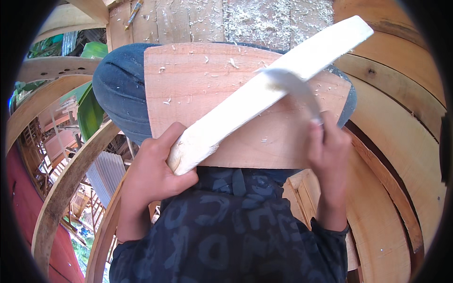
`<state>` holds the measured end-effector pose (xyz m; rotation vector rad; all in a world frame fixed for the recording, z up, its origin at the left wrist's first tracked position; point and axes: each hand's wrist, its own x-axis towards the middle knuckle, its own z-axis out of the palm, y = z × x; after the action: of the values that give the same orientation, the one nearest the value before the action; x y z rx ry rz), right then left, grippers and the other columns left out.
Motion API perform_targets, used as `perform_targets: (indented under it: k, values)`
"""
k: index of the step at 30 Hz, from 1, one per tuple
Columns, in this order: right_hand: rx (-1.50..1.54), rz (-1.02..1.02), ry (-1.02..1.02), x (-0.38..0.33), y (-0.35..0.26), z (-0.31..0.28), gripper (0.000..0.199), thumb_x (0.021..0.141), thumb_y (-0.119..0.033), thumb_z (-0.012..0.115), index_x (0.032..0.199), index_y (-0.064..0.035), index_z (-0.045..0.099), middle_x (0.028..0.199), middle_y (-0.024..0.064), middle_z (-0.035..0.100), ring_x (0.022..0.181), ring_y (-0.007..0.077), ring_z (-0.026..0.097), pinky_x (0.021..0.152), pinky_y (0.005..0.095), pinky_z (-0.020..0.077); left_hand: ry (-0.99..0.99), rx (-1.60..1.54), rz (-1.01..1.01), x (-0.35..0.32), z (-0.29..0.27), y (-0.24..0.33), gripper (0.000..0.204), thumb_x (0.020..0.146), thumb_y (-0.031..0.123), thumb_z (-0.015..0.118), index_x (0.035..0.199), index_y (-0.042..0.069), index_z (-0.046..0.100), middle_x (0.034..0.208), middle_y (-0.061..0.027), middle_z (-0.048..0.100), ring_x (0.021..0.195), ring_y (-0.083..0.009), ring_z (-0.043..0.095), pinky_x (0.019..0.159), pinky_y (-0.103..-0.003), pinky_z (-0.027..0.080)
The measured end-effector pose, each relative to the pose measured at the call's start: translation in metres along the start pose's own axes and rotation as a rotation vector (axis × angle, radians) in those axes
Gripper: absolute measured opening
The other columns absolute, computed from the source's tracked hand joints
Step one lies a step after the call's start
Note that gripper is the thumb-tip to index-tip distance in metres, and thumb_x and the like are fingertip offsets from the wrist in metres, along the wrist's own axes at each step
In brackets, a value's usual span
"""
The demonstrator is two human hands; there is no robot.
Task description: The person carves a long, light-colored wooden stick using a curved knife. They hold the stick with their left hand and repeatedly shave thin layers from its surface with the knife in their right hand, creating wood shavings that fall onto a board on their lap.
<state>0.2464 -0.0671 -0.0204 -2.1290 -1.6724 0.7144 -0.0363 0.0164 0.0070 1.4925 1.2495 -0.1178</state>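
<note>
My left hand (153, 162) is closed round the near end of a long, pale piece of wood (231, 113). This piece slants up to the right across a flat wooden board (188, 75) on my lap, and its far end sticks out past the board. My right hand (330, 148) grips a knife, its handle mostly hidden by my fingers. The curved knife blade (302, 89) is smeared by motion and lies across the middle of the pale wood. A few small shavings (232, 62) are scattered on the board.
Beyond my knees, a plank floor (174, 21) is strewn with shavings (257, 19). A thin, pen-like object (134, 14) lies there at the far left. Curved wooden planks (391, 127) rise on my right; wooden rails (71, 188) with open gaps run along my left.
</note>
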Motion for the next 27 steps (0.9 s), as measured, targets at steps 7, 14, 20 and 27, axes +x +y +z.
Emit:
perform_targets:
  k: [7, 14, 20, 27]
  values:
    - [-0.024, 0.194, -0.032, 0.005, 0.015, -0.001, 0.023, 0.09, -0.022, 0.063, 0.076, -0.0059, 0.053, 0.058, 0.014, 0.053, 0.049, 0.0309, 0.058, 0.046, 0.0396, 0.0432, 0.12, 0.12, 0.04, -0.002, 0.011, 0.003, 0.043, 0.061, 0.018, 0.068, 0.101, 0.004, 0.059, 0.072, -0.0202, 0.063, 0.072, -0.0407, 0.066, 0.064, -0.04, 0.052]
    - [-0.008, 0.24, -0.004, -0.002, 0.01, 0.002, 0.025, 0.093, -0.023, 0.061, 0.078, -0.0038, 0.052, 0.056, 0.0154, 0.055, 0.051, 0.0342, 0.059, 0.046, 0.0406, 0.0427, 0.198, 0.215, 0.073, -0.006, 0.017, -0.008, 0.046, 0.059, 0.019, 0.068, 0.102, 0.004, 0.058, 0.068, -0.0199, 0.061, 0.068, -0.0399, 0.066, 0.06, -0.041, 0.051]
    - [0.046, 0.012, -0.116, -0.012, -0.001, 0.002, 0.022, 0.095, -0.022, 0.058, 0.082, -0.0045, 0.056, 0.06, 0.0173, 0.056, 0.053, 0.0351, 0.06, 0.049, 0.0415, 0.0444, 0.169, 0.204, 0.07, -0.002, 0.013, -0.004, 0.048, 0.058, 0.019, 0.068, 0.102, 0.004, 0.058, 0.068, -0.0206, 0.059, 0.068, -0.0405, 0.065, 0.06, -0.041, 0.051]
    - [-0.058, 0.375, 0.139, -0.002, 0.035, -0.016, 0.026, 0.097, -0.02, 0.054, 0.081, -0.0008, 0.055, 0.052, 0.0139, 0.047, 0.046, 0.0192, 0.055, 0.046, 0.0345, 0.0401, 0.21, 0.296, 0.086, -0.007, 0.009, -0.003, 0.049, 0.061, 0.019, 0.072, 0.105, 0.006, 0.057, 0.076, -0.0194, 0.062, 0.075, -0.0398, 0.066, 0.063, -0.039, 0.051]
